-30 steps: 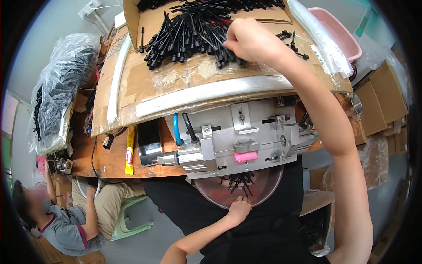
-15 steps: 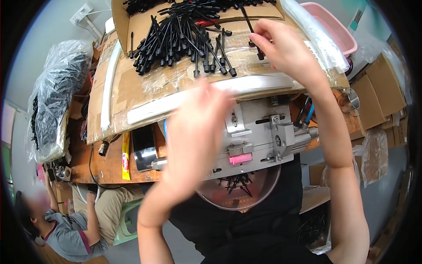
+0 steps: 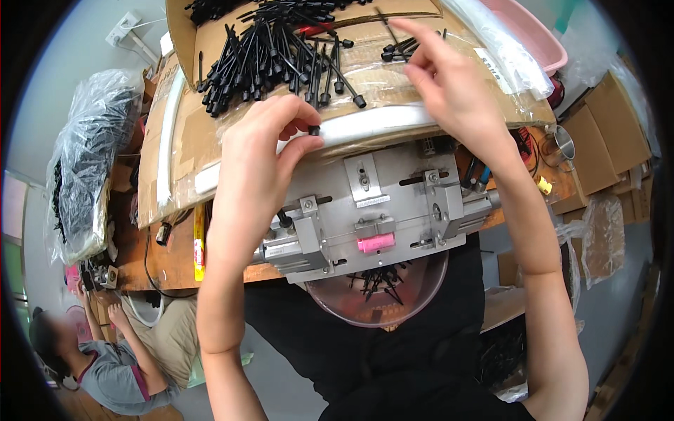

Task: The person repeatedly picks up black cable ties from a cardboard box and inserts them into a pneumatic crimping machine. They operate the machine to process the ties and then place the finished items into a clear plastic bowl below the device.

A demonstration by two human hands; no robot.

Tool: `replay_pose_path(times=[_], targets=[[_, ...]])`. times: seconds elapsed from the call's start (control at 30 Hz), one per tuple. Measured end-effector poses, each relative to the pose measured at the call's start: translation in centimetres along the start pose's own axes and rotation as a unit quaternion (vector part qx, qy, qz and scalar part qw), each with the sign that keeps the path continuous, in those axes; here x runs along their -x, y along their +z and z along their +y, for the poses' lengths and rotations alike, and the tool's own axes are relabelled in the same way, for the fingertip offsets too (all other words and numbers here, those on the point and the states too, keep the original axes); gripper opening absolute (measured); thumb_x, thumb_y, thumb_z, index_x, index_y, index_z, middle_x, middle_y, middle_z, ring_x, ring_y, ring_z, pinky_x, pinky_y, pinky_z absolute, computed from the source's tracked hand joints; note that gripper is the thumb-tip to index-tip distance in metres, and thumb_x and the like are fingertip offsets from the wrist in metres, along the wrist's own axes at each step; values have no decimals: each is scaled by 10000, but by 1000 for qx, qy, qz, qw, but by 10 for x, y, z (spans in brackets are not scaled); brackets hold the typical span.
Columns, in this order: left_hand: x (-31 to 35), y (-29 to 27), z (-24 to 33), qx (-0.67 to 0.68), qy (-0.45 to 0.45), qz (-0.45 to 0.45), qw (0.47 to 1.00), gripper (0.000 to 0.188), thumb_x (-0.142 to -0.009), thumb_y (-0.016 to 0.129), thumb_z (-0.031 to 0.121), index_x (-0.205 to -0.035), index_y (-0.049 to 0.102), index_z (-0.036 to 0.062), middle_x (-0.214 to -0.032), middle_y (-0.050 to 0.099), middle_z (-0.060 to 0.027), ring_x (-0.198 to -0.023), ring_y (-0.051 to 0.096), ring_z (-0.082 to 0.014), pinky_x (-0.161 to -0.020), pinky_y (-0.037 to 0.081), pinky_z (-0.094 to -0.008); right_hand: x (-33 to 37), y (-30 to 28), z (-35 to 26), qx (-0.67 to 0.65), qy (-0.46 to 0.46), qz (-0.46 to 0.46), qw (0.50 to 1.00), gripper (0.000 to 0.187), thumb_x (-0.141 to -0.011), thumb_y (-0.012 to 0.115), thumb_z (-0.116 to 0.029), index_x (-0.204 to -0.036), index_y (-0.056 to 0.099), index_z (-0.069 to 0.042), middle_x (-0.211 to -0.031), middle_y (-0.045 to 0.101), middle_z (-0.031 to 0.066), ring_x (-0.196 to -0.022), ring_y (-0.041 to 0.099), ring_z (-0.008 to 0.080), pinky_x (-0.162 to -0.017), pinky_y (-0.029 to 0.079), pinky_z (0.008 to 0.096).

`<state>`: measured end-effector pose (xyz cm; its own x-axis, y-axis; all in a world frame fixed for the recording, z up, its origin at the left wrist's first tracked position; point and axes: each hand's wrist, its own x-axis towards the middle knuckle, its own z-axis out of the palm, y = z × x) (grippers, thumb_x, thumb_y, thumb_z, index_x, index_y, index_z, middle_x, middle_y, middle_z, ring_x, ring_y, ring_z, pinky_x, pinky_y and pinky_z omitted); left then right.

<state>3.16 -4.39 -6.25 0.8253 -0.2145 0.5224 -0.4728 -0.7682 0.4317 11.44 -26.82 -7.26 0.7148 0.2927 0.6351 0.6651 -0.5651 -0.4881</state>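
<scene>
Head view: your left hand (image 3: 261, 140) is over the near edge of the cardboard (image 3: 189, 137), its grip pinching a black rod (image 3: 314, 130) by the capped end, between thumb and fingertips. That cap is just beside the white strip (image 3: 379, 123) running along the cardboard's near edge. Your right hand (image 3: 455, 88) is farther right, its grip spread, thumb and forefinger well apart, near a small group of rods (image 3: 398, 52) lying on the cardboard just left of it. To the left of that group, a large pile of rods (image 3: 263, 59) is heaped on the cardboard, many capped ends facing you. Nearer to you, a metal fixture (image 3: 397, 203) juts over the near edge of the wooden table (image 3: 165, 263), with a pink piece (image 3: 376, 243) on its near side. Below it, a see-through bowl (image 3: 337, 298) is at your lap, with loose rods (image 3: 382, 281) inside. At left, a plastic-wrapped bundle (image 3: 88, 154) is beyond a seated co-worker (image 3: 123, 368); at far right is a pink tub (image 3: 540, 42).
</scene>
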Motion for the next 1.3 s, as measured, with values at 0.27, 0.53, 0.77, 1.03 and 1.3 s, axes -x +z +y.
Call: replay_pose_path(times=[0.27, 0.53, 0.77, 1.03, 1.3], targets=[[138, 50, 64, -26, -47, 17, 998, 674, -685, 682, -113, -1332, 499, -65, -940, 585, -118, -828, 563, -258, -776, 466, -372, 63, -36, -25, -300, 111, 18, 947, 274, -920, 619, -33, -1178, 583, 54, -1004, 608, 53, -911, 547, 81, -768, 435, 208], [153, 98, 86, -164, -57, -92, 980, 603, -814, 613, 19, -1375, 423, -98, -960, 518, -90, -835, 513, -210, -760, 463, -311, 89, -37, -59, -306, 112, 32, 945, 238, -919, 620, -19, -1133, 574, 73, -934, 664, 168, -761, 619, 139, -650, 495, 222], [150, 97, 84, -167, -69, -98, 979, 611, -835, 613, 47, -1390, 402, -98, -961, 516, -91, -838, 514, -216, -777, 469, -325, 131, -25, -60, -231, 39, 15, 972, 207, -840, 642, 99, -1026, 579, 34, -989, 655, 175, -860, 643, 213, -734, 525, 287], [148, 61, 87, -30, -121, -76, 989, 735, -760, 661, -47, -1437, 373, -50, -1137, 517, -141, -967, 510, -295, -828, 461, -373, 201, 15, -65, -96, -6, -77, 992, 664, -700, 719, 125, -1320, 486, 92, -935, 635, 159, -670, 583, 245, -614, 501, 350], [154, 48, 84, -29, -159, -56, 985, 809, -692, 679, -163, -1437, 393, -34, -1080, 498, -112, -923, 477, -252, -841, 421, -340, 202, 34, -65, -94, 5, -167, 981, 693, -733, 685, 98, -1379, 433, 82, -742, 518, 107, -661, 525, 236, -626, 468, 363]])
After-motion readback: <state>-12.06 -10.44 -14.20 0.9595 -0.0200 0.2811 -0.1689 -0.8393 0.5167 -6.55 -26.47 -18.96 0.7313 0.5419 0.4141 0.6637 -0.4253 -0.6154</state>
